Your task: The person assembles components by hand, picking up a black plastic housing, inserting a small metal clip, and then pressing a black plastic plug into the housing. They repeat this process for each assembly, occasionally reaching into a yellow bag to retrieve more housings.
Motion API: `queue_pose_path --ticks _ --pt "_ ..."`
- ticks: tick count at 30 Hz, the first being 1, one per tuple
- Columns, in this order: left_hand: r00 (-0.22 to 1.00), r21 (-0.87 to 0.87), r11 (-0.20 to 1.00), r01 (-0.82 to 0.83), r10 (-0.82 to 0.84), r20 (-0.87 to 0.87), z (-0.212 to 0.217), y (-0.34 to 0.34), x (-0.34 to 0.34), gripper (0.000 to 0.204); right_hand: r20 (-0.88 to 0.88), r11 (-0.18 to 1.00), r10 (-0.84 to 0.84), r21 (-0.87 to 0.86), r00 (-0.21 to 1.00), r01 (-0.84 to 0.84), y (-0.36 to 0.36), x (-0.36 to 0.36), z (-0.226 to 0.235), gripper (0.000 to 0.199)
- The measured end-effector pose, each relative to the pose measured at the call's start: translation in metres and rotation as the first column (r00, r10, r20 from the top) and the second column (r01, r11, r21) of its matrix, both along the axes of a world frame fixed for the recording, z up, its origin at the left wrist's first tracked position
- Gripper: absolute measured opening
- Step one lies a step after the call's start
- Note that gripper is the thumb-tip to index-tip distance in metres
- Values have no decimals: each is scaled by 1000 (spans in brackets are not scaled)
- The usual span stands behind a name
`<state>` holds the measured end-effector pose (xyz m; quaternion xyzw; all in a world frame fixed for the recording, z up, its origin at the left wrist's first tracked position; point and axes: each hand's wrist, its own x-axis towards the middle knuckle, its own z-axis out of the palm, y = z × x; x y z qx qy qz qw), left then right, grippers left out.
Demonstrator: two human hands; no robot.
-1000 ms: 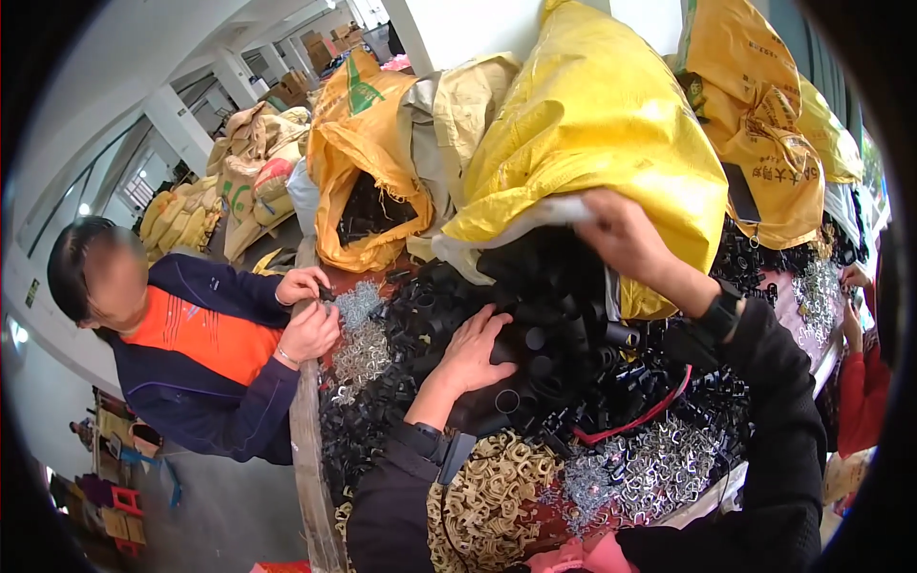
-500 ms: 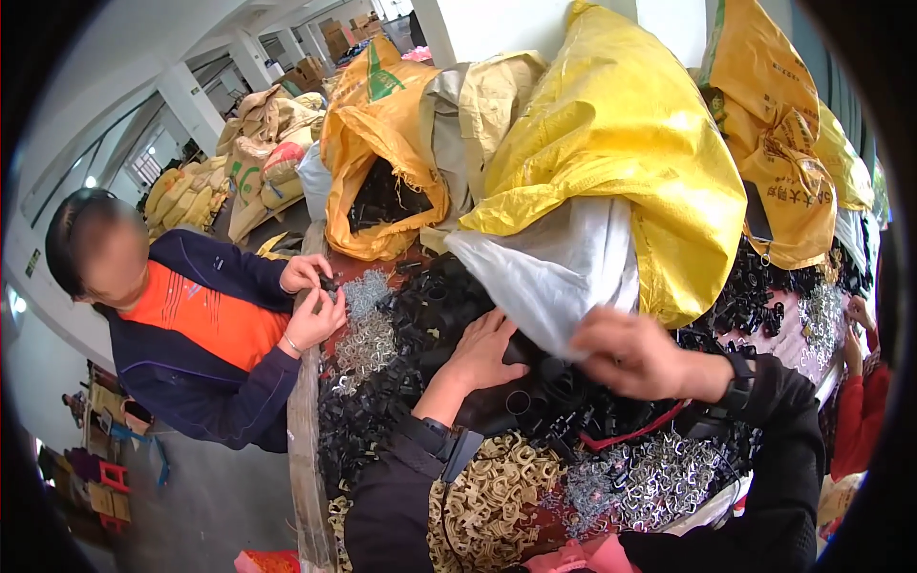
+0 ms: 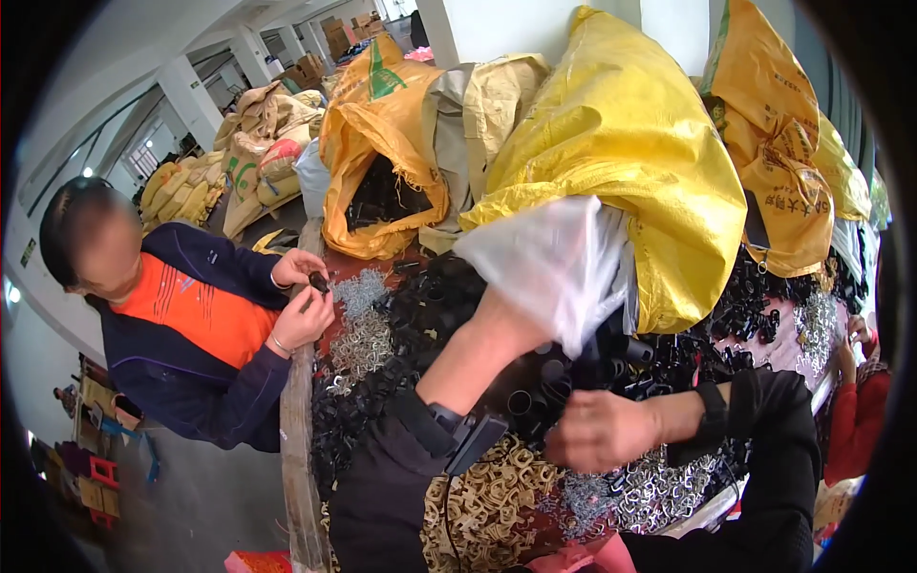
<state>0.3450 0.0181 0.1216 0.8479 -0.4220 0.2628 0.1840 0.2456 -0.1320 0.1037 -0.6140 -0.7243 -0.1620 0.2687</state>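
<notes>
My left hand (image 3: 511, 325) reaches up into the mouth of a yellow woven sack (image 3: 621, 134), under its clear plastic liner (image 3: 535, 244). The liner drapes over the hand, so its fingers are hidden. Lower down, my right hand (image 3: 604, 432) hovers over the parts with its fingers curled in, slightly blurred. Whatever it may hold does not show. Beneath both hands spreads a heap of black plastic parts (image 3: 439, 296). By my right hand lie tan clip-shaped pieces (image 3: 497, 487) and shiny metal clips (image 3: 669, 482), with small grey pieces (image 3: 587, 501) between them.
An orange sack (image 3: 382, 229) of black parts gapes open at the back left. More orange sacks (image 3: 783, 191) stand at the right. A co-worker in an orange shirt (image 3: 205, 329) handles a small black part at the table's wooden edge (image 3: 298, 458). A red sleeve (image 3: 855, 420) shows far right.
My right hand has let go of the plastic liner and come down toward the small grey pieces. My left hand has moved from the black parts up under the liner.
</notes>
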Motion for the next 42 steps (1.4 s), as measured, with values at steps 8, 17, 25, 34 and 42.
queue_pose_path --ticks 8,17,25,34,42 --pt "997 -237 968 79 -83 -8 22 0 -4 60 -882 789 -37 263 470 556 -13 168 3 32" --pt "821 126 970 -206 241 -518 -72 -2 28 78 -729 840 -315 83 608 536 -35 163 6 37" --pt "806 256 966 46 115 -580 -83 9 16 69 -442 842 -514 -93 735 532 -37 164 -10 43" --pt "745 480 877 -23 335 -577 -64 36 -32 45 115 289 -825 -756 553 588 -7 118 19 61" --pt "798 357 932 -65 263 -543 -60 53 -82 48 102 152 -880 -866 465 477 1 82 -14 59"
